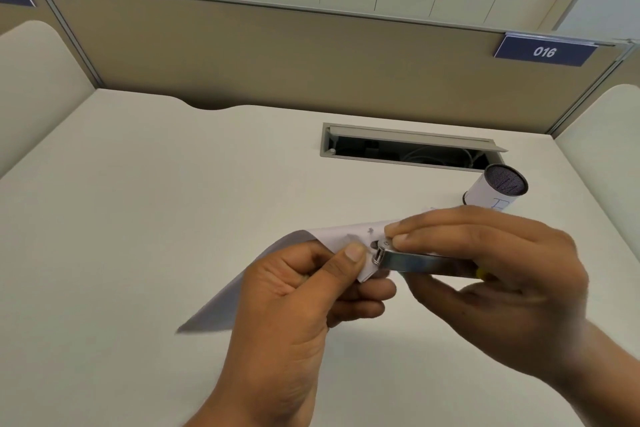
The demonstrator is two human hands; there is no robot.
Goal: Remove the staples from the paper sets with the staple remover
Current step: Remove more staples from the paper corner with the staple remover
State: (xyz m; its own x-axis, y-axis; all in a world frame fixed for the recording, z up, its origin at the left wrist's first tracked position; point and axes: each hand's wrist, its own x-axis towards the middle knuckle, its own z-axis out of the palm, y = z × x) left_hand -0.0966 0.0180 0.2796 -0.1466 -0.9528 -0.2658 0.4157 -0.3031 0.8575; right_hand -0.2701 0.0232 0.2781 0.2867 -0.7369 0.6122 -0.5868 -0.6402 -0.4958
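Other things: a cylindrical metal mesh cup wrapped in white paper [495, 188] stands at 1 o'clock from the hands, just behind the right hand [502, 274]. An open grey cable hatch [408, 148] lies at 12 o'clock.

The left hand [304, 291] pinches a corner of the white paper set [341, 235] between thumb and fingers, held above the off-white desk [156, 204]. The right hand's fingers curl round the silver metal staple remover [419, 262], its tip at that corner.

Open desk runs from 7 to 11 o'clock. A beige partition [277, 62] closes the far edge.

Office cubicle: partitioned desk [173, 184] (numbered plate [544, 52] "016").
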